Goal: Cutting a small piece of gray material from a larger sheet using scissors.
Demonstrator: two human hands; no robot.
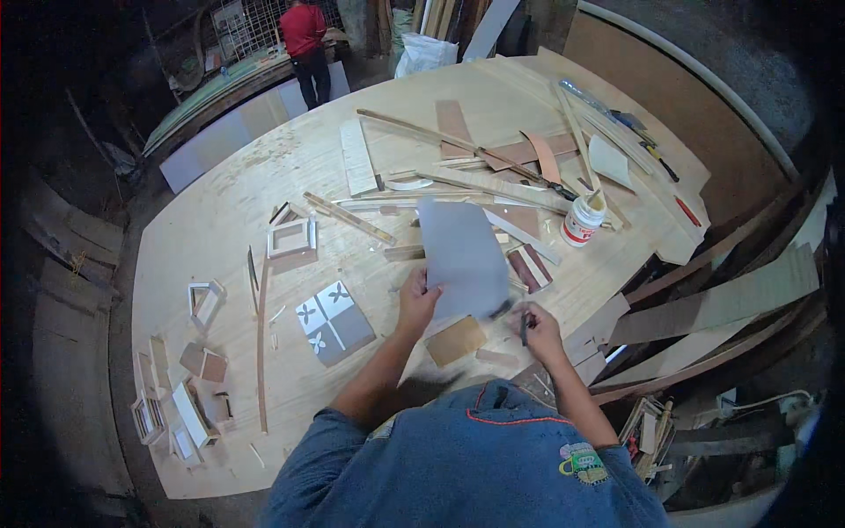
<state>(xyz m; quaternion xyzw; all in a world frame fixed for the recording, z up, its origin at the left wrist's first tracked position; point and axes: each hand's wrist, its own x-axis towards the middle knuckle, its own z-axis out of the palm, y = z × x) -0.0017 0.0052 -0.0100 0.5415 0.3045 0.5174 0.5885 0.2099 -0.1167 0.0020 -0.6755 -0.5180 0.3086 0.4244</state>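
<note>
My left hand (417,304) pinches a pale grey-white sheet (465,251) by its lower left edge and holds it above the table. The sheet is blurred, and whether it is paper or thin board cannot be made out. Close to the sheet's lower right corner, my right hand (539,334) is closed around a short, thin dark tool (525,326) whose kind is unclear. Below the sheet lies a tan rectangular wooden piece (456,341). Left of my left hand rests a white-and-grey square panel (336,322) with petal-shaped dark motifs.
A white tub (583,222) with a red label stands right of the sheet. Wooden strips (493,187) lie across the far table. Small wooden frames (291,239) sit at left. Long planks (722,295) lean at the right edge. A person in red (304,35) stands far back.
</note>
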